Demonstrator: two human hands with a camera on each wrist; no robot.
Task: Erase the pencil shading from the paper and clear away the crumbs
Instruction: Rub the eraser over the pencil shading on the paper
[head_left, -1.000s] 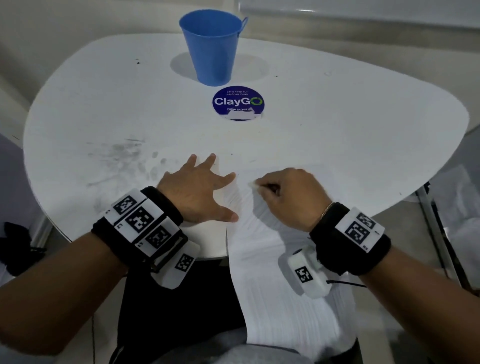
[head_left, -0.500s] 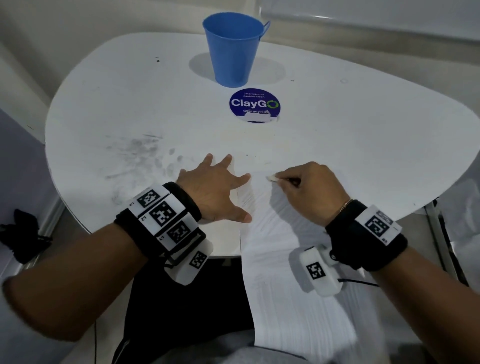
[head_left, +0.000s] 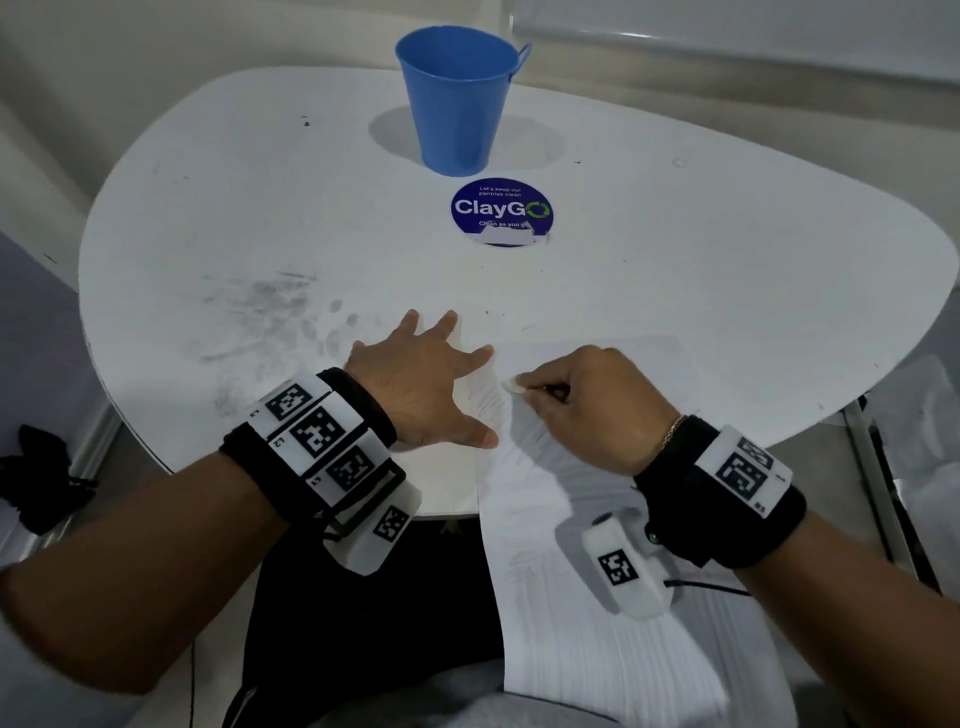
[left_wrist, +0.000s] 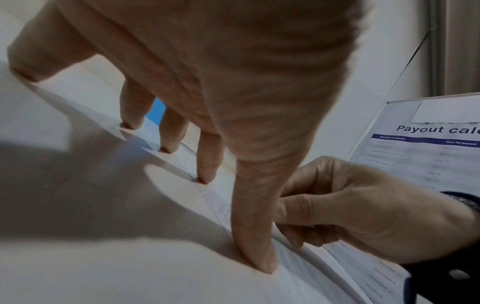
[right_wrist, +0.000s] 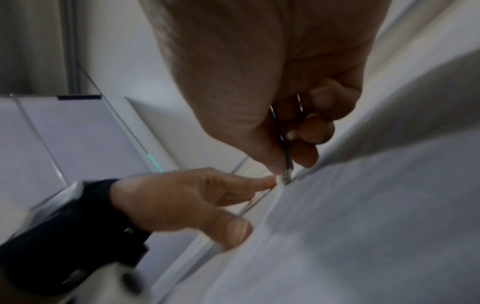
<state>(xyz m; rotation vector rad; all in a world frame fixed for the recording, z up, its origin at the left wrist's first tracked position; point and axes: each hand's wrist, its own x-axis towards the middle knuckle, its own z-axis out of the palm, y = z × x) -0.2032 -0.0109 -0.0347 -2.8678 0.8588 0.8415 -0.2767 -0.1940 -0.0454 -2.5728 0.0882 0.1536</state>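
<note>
At the near edge of the worktop (head_left: 675, 270), a sheet of paper (head_left: 545, 499) lies partly on the surface and partly overhanging toward the person's lap. Faint pencil shading (head_left: 498, 410) shows on the part of the sheet that is on the worktop, between the two hands. The left hand (head_left: 426, 384) is spread flat, fingers straight and splayed; the left wrist view shows its fingertips (left_wrist: 262, 265) pressing down at the paper's left margin. This placement probably serves to pin the overhanging sheet so that rubbing does not drag or crease it. The right hand (head_left: 587, 405) has its fingers curled, and its grip is a closed pinch on a small white eraser (head_left: 511, 387), whose tip meets the paper just beside the left index finger. In the right wrist view the pinched eraser (right_wrist: 284, 179) appears worn and grey at its working end, though blur hides detail. Holding it low and close to the tip would give firm, short strokes. Erasing appears to be the step in hand; crumbs cannot be made out, and clearing them seems not yet begun. Toward the far edge stand a blue cup (head_left: 460, 98) and a round blue sticker (head_left: 501, 213). Grey smudges (head_left: 265, 306) mark the worktop nearer its left edge.
</note>
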